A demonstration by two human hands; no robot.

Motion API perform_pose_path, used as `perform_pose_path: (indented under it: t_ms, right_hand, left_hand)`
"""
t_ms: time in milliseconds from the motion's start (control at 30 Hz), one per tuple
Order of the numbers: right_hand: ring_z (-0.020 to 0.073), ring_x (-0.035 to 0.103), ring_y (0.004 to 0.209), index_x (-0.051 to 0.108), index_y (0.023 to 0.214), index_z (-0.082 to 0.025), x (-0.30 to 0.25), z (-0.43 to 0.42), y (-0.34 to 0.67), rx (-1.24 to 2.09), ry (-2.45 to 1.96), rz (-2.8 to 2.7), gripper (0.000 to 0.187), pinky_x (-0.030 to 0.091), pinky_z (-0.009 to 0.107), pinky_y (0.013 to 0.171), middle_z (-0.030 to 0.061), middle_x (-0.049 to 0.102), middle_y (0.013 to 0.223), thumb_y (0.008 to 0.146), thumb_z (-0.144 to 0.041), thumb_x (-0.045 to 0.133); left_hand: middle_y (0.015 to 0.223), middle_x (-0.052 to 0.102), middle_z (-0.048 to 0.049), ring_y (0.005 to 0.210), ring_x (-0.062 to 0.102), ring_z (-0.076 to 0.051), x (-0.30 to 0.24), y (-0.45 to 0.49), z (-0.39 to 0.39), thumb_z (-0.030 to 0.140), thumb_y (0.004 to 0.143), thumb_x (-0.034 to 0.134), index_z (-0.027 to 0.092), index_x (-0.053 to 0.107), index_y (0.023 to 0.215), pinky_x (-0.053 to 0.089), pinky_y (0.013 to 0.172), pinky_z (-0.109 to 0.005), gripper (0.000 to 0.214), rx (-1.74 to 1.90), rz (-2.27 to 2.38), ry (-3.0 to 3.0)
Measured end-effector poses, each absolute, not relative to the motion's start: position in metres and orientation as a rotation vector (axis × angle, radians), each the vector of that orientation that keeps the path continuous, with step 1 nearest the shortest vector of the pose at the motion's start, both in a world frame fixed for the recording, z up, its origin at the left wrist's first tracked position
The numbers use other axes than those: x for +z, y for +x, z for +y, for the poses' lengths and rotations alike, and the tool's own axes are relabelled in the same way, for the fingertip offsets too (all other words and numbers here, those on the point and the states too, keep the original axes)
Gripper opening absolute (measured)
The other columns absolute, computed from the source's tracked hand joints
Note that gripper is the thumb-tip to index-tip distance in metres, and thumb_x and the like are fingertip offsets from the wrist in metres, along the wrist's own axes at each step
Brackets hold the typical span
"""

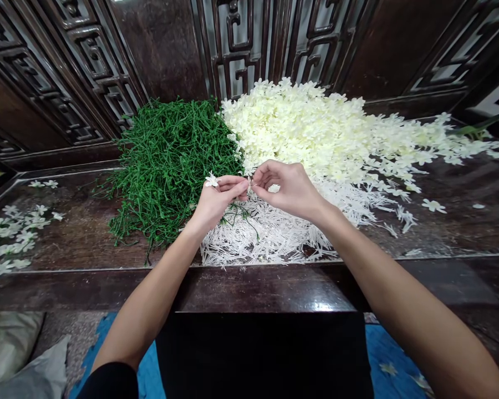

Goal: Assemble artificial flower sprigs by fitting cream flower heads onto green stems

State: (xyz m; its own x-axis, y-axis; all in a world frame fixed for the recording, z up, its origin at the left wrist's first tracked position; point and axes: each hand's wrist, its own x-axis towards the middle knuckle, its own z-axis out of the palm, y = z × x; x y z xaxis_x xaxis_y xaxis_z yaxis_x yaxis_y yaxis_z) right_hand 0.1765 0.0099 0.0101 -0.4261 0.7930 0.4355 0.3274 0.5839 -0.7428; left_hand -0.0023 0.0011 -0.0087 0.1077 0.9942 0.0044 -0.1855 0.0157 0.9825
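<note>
My left hand (218, 199) is pinched shut on a thin green stem that carries a small white flower (211, 179) at its top. My right hand (285, 185) meets it fingertip to fingertip, its fingers pinched on a tiny white piece I cannot make out. Both hands hover above a pile of white plastic stamen pieces (274, 233) near the front edge of the dark wooden table (87, 233). Behind them lie a heap of green stems (170, 155) and a larger heap of cream flower petals (316, 127).
Assembled white flowers (8, 238) are scattered at the table's left end. Loose petals (432, 205) trail off to the right. A carved dark wooden panel (241, 44) stands behind the table. Blue fabric (391, 360) and grey bags (20, 354) lie on the floor below.
</note>
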Motion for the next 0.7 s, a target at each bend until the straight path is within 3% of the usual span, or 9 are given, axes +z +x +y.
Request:
perform_pose_path:
  t_ms: [300,700]
  right_hand:
    - [0.0168,0.066,0.07,0.062,0.082,-0.02,0.0056,0.0127,0.1728,0.552,-0.789,-1.931,0.005,0.061,0.035,0.067,0.0031,0.07,0.078,0.081,-0.024,0.063]
    - [0.0137,0.066,0.065,0.065,0.077,-0.019,0.0031,0.0118,0.1731,0.343,-0.655,-1.921,0.008,0.058,0.029,0.058,0.0003,0.07,0.071,0.081,-0.013,0.061]
  left_hand:
    - [0.076,0.07,-0.003,0.068,0.062,-0.011,-0.0077,-0.0026,0.0,0.029,0.064,0.086,0.013,0.073,0.077,0.054,0.071,-0.029,0.025,1.223,0.976,1.093]
    - [0.072,0.068,-0.0024,0.065,0.062,-0.009,-0.0066,-0.0044,0.0029,0.006,0.078,0.071,0.011,0.073,0.08,0.051,0.074,-0.029,0.006,1.149,0.918,0.869]
